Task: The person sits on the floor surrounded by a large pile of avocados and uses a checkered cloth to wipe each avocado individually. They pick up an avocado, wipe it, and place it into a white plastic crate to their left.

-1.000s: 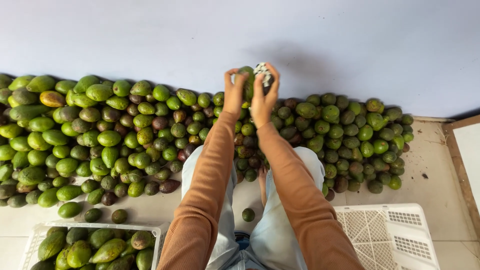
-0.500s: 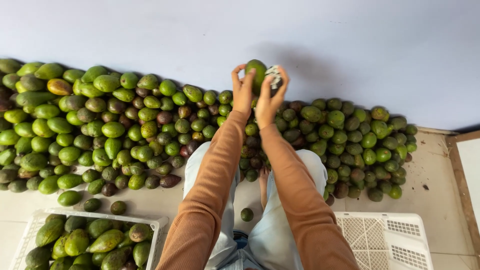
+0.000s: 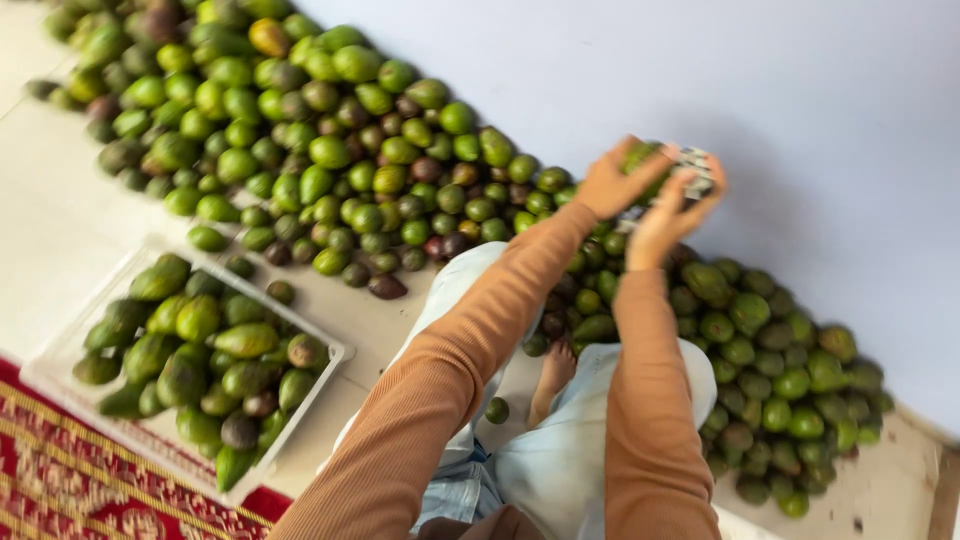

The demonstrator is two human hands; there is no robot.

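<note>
Both arms in orange-brown sleeves are stretched out in front of me. My left hand (image 3: 612, 182) grips a green avocado (image 3: 642, 157) held up against the pale wall. My right hand (image 3: 672, 212) sits right beside it, holding a small roll or strip of stickers (image 3: 697, 170) close to the fruit. Below the hands lies a long heap of green and dark avocados (image 3: 330, 160) along the wall. My legs in light jeans and a bare foot (image 3: 553, 372) show under the arms.
A white plastic crate (image 3: 322, 362) filled with larger green avocados stands at the lower left on a red patterned rug (image 3: 60, 480). One loose avocado (image 3: 497, 410) lies on the tiled floor between my legs. The wall closes off the top right.
The camera has tilted and swung left, so the heap now runs diagonally. Both hands remain raised together on the avocado and stickers.
</note>
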